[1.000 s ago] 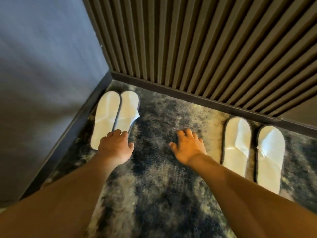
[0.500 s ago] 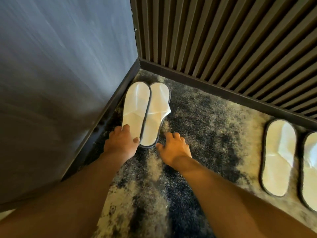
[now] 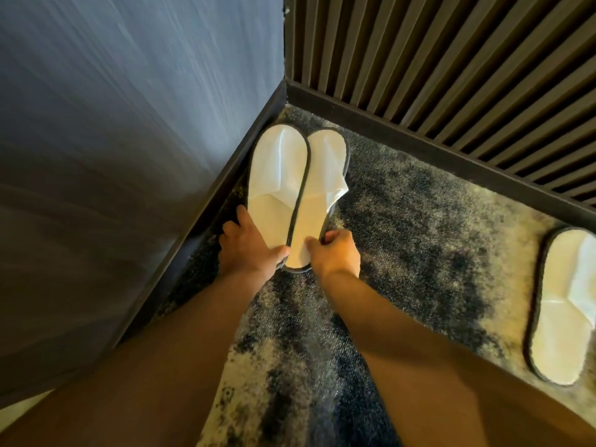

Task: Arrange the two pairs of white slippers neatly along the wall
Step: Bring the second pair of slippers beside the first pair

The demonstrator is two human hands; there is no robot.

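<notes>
At frame centre, corner pair of slippers point(image 3: 296, 191) lies touching, toes toward slatted wall point(image 3: 451, 75). Left hand point(image 3: 248, 250) grips left heel, right hand point(image 3: 335, 253) pinches right heel rim. Second pair: one slipper point(image 3: 558, 304) visible at right edge, well apart; likely left to tidy. Blue wall point(image 3: 129, 124) crowds left side; carpet point(image 3: 419, 237) between pairs open.

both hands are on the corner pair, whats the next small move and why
Probably lift or slide this pair away from the corner toward the slatted wall. The left hand grips the left slipper's heel and the right hand pinches the right slipper's heel; the two touch, while the other slipper lies far right.
</notes>
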